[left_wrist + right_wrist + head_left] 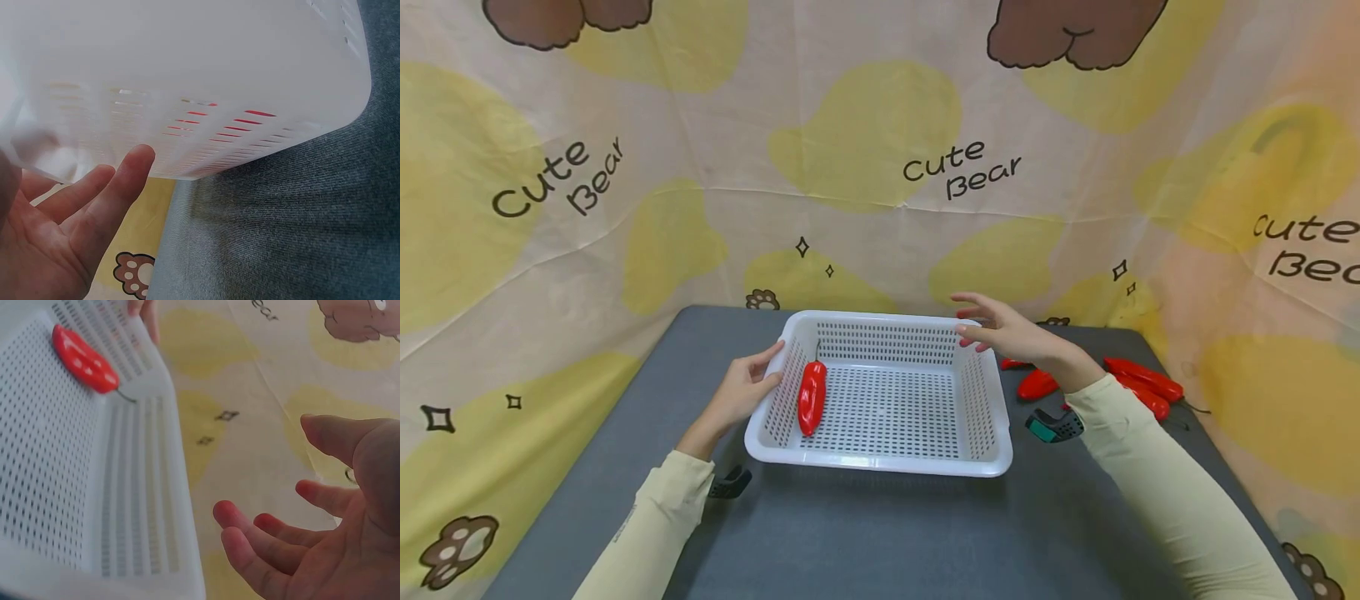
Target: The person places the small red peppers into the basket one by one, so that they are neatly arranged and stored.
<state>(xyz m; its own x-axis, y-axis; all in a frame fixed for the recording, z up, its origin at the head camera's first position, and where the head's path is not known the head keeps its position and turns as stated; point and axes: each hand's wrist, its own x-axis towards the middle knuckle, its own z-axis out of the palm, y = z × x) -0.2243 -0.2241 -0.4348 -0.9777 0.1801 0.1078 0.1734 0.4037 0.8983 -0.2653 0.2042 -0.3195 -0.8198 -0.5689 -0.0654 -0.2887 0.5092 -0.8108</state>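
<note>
A white perforated plastic basket (880, 468) stands over the grey table with a single red pepper (812, 398) lying along its left side. My left hand (741, 390) holds the basket's left rim; in the left wrist view its fingers (128, 181) lie against the outer side wall. Over the back right corner, my right hand (1000, 327) has its fingers spread and loosely bent, with nothing in them. The right wrist view shows these fingertips (231, 515) apart from the basket's rim (184, 481). The pepper's stem points to the back wall.
More red peppers (1142, 387) lie on the table to the right of the basket, partly hidden by the right forearm. A patterned cloth (865, 250) hangs behind the grey table (880, 542) and at its sides. Both wrists wear dark bands (1054, 427).
</note>
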